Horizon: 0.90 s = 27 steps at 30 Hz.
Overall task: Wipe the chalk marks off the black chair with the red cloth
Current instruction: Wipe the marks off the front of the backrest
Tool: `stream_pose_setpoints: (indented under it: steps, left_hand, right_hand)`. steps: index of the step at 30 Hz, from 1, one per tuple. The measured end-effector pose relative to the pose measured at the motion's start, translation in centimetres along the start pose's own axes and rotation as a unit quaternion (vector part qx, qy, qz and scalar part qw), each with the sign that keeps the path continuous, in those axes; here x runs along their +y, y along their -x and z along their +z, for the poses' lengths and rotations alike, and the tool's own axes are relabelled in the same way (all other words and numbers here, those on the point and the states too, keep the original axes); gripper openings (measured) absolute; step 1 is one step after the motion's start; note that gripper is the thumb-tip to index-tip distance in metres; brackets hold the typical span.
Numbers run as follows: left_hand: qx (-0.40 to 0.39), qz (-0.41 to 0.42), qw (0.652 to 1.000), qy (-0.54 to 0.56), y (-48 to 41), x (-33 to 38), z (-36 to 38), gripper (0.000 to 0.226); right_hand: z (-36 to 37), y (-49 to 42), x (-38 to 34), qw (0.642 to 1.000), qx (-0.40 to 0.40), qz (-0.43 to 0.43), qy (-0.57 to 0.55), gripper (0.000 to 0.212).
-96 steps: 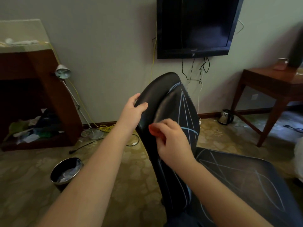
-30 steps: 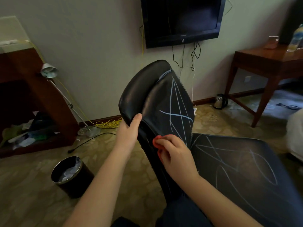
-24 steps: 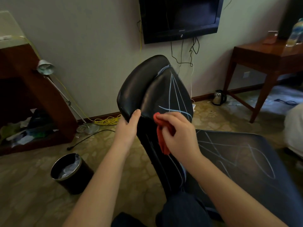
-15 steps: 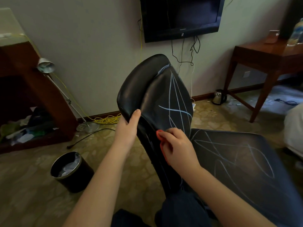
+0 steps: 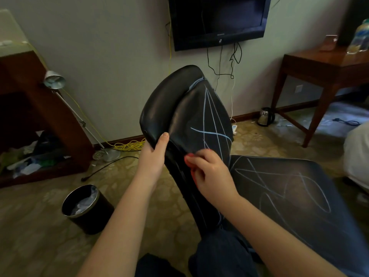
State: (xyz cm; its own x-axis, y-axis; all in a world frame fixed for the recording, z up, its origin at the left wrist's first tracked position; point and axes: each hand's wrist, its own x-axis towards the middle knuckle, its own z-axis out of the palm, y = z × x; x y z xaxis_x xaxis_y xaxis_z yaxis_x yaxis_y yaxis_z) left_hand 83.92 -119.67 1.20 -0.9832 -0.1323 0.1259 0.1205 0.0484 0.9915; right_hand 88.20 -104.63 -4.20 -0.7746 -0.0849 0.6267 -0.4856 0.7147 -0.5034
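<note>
The black chair [image 5: 183,108] stands in front of me, its backrest upright and its seat [image 5: 295,188] stretching to the right. Pale blue chalk lines [image 5: 211,134] cross the backrest and the seat. My left hand [image 5: 153,156] grips the left edge of the backrest, thumb on the front face. My right hand [image 5: 209,174] holds the red cloth [image 5: 189,158] bunched under its fingers and presses it against the lower backrest. Only a red edge of the cloth shows past the fingertips.
A black waste bin [image 5: 85,208] stands on the carpet at lower left. A desk lamp [image 5: 54,80] leans by a wooden cabinet [image 5: 60,120] on the left. A television [image 5: 217,21] hangs on the wall, a kettle [image 5: 265,116] sits below, and a wooden table [image 5: 327,64] stands at right.
My right hand with the cloth rubbed up and down the lower backrest and is now low again, a little right. My left hand slid down the backrest's edge earlier and has held still since.
</note>
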Motion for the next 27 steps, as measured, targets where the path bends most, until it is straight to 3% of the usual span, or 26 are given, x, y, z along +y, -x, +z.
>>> stream_pose_setpoints:
  steps: [6, 11, 18, 19, 22, 23, 25, 27]
  left_hand:
    - [-0.004, 0.004, 1.000, -0.012, -0.2, 0.0, 0.3, 0.005]
    - [0.003, 0.007, 1.000, -0.022, 0.0, 0.0, 0.3, 0.009]
    - [-0.006, -0.011, 0.998, -0.062, -0.3, 1.0, -0.6, 0.014]
    - [-0.020, -0.024, 0.998, -0.059, -0.5, 1.6, -0.9, 0.021]
    - [-0.036, -0.077, 0.993, -0.078, -1.7, 3.3, -1.8, 0.079]
    - [-0.029, -0.078, 0.992, -0.098, -1.8, 3.8, -1.9, 0.087]
    - [0.001, -0.047, 0.990, -0.136, -1.9, 4.3, -1.7, 0.080]
    - [0.015, -0.017, 0.987, -0.161, -1.7, 4.4, -1.4, 0.055]
  right_hand:
    - [-3.1, 1.1, 1.7, 0.993, -0.078, 0.083, 0.014, 0.032]
    - [-3.2, -4.5, -2.3, 0.998, 0.012, 0.020, -0.059, 0.034]
    - [0.1, -1.8, -1.3, 1.000, 0.025, -0.019, -0.002, 0.033]
    - [-0.2, -1.0, -0.7, 1.000, 0.009, -0.017, 0.006, 0.033]
    - [-1.8, -1.1, 0.2, 0.999, -0.047, 0.012, 0.013, 0.030]
    - [-2.4, -2.0, 0.0, 0.998, -0.058, 0.019, 0.012, 0.030]
    - [-3.4, -4.4, -1.2, 0.999, -0.036, 0.013, -0.017, 0.030]
    - [-3.4, -6.6, -2.9, 0.998, 0.006, -0.004, -0.058, 0.029]
